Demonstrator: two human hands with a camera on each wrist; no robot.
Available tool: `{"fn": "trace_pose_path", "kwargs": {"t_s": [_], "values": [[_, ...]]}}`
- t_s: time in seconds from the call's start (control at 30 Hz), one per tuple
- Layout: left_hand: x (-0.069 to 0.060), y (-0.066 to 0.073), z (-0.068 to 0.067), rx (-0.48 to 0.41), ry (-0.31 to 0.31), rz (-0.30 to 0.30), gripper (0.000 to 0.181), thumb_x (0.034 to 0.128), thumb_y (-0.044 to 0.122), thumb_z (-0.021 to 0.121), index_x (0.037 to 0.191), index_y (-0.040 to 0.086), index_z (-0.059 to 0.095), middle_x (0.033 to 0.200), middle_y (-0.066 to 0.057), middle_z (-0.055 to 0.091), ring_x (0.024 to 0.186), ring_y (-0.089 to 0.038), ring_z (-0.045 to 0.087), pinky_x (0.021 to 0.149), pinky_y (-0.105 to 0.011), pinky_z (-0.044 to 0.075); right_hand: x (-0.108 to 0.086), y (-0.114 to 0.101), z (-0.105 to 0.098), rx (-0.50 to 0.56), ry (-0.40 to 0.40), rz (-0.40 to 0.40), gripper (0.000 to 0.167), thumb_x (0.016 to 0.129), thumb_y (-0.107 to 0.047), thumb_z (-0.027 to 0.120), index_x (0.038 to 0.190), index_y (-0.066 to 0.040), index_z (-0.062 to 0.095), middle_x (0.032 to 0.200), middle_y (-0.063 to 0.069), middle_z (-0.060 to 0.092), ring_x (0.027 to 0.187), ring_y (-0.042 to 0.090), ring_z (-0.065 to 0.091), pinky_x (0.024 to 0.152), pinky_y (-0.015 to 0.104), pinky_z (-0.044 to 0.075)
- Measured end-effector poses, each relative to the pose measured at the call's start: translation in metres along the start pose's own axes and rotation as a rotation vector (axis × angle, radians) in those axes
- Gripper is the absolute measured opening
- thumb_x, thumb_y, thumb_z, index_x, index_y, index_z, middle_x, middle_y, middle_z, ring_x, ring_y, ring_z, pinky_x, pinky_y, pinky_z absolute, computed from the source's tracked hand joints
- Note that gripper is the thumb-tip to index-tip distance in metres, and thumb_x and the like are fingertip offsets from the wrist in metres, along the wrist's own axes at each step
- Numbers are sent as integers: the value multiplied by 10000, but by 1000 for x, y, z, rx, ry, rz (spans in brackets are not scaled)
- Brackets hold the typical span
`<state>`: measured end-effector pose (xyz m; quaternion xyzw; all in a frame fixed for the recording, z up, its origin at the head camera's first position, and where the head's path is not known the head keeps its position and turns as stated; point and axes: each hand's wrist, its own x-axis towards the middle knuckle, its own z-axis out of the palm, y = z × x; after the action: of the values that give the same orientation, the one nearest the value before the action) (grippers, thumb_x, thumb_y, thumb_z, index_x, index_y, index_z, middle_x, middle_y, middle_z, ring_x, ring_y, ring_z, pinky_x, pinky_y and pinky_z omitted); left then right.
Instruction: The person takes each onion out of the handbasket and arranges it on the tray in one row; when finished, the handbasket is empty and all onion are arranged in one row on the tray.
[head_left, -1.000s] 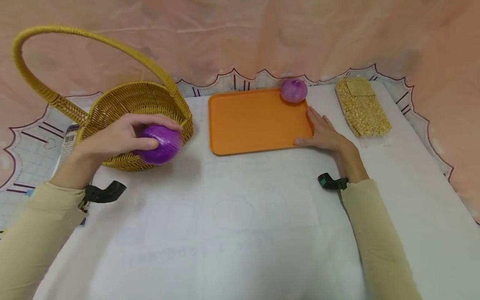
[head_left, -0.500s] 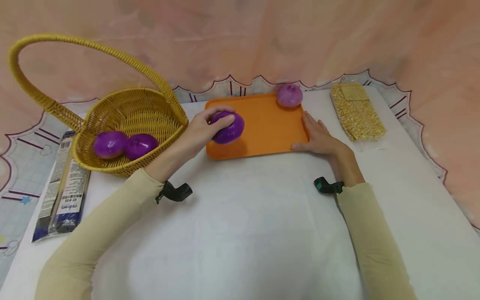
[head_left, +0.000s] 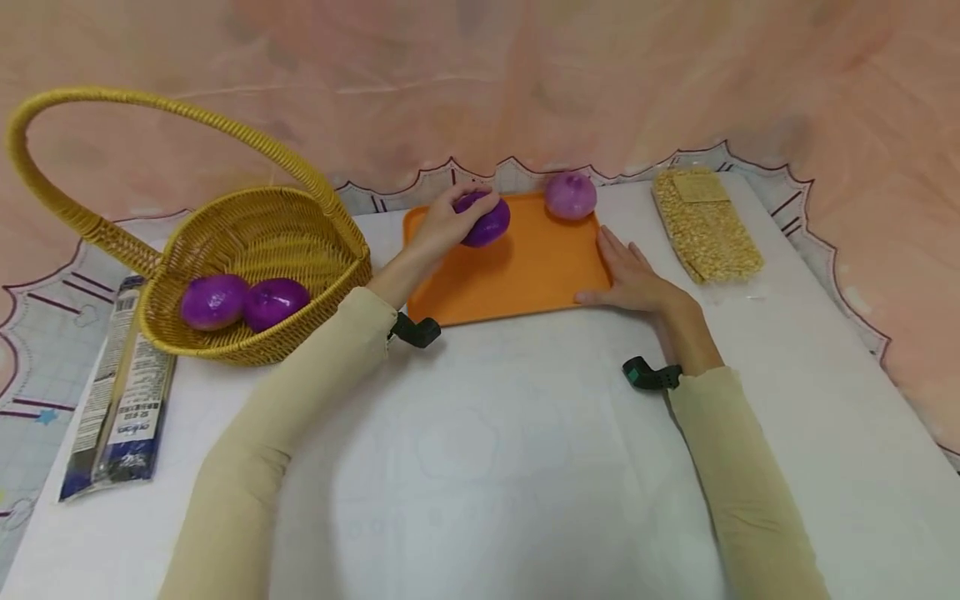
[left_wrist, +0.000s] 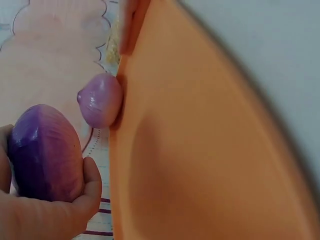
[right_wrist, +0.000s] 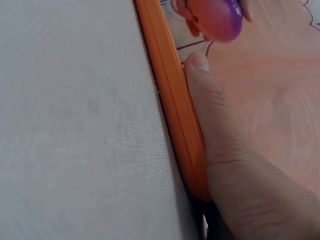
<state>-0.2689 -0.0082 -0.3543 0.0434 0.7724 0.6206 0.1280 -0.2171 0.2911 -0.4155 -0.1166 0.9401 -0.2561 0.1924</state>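
My left hand [head_left: 442,225] holds a purple onion [head_left: 491,223] above the orange tray [head_left: 517,279], fingers and thumb around it. The left wrist view shows this onion [left_wrist: 47,155] off the tray surface, darker on one side. A paler onion [head_left: 572,197] with a small pointed tip sits at the tray's far right corner. My right hand [head_left: 637,282] rests against the tray's right end, fingers straight along that side and thumb at the near edge. In the right wrist view the thumb lies along the tray's rim [right_wrist: 177,105].
On the left stands a yellow wicker basket [head_left: 292,237] with a tall handle, holding two purple onions [head_left: 214,302]. Beside it lies a long printed packet [head_left: 135,408]. A clear bag of yellow kernels [head_left: 708,229] lies right of the tray. A pinkish curtain hangs behind.
My left hand has carried the onion from the basket rightward and over the tray, uncovering the two onions in the basket. My right hand stays at the tray's right end.
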Motion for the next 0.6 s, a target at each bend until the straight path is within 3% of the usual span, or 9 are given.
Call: {"fn": "trace_pose_path", "kwargs": {"t_s": [0.13, 0.37, 0.6], "values": [[17, -3, 7, -18, 26, 8, 444, 913, 348, 659, 1304, 157, 573, 1431, -54, 478, 1310, -232, 452, 1107, -379, 415, 0, 0, 0, -12, 7, -11, 1210, 786, -676, 636, 1538, -151, -153, 1629, 0, -195, 1522, 257, -135, 1215, 492, -123], [50, -8, 14, 44, 83, -11, 442, 903, 370, 666, 1283, 161, 581, 1431, -50, 482, 1326, -210, 443, 1121, -344, 397, -2, 0, -3, -9, 25, -11, 1214, 782, -677, 642, 1538, -155, -152, 1627, -10, -197, 1523, 243, -131, 1217, 480, -127], [69, -11, 26, 138, 133, 44, 424, 910, 355, 657, 1269, 141, 583, 1393, -37, 512, 1289, -187, 471, 1109, -307, 395, 0, -1, -3, -18, 20, -40, 1199, 803, -661, 635, 1538, -126, -147, 1629, 28, -191, 1523, 256, -124, 1218, 478, -123]]}}
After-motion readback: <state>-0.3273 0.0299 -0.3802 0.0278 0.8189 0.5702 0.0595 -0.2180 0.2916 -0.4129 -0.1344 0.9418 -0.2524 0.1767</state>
